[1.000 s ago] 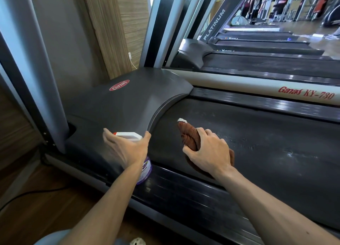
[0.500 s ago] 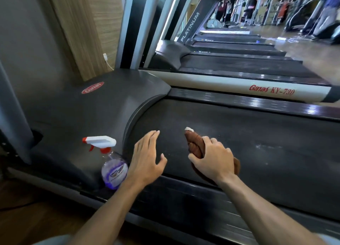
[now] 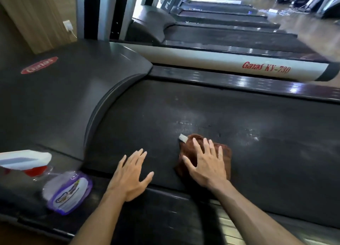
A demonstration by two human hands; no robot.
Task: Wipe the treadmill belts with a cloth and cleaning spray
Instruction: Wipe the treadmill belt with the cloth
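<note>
Right hand (image 3: 206, 164) flat on brown cloth (image 3: 223, 153), left hand (image 3: 129, 175) spread on belt (image 3: 257, 162) (side rail (image 3: 211, 61) reads "Ganas KY-730")

Brown cloth (image 3: 223, 152) flat on black belt (image 3: 257, 162) — spray bottle (image 3: 68, 191) beside.

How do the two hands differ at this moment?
The right hand lies flat on the brown cloth; the left hand has nothing under it but the belt. The right hand sits farther along the belt; the left is nearer the spray bottle. Both are open, fingers spread.
</note>
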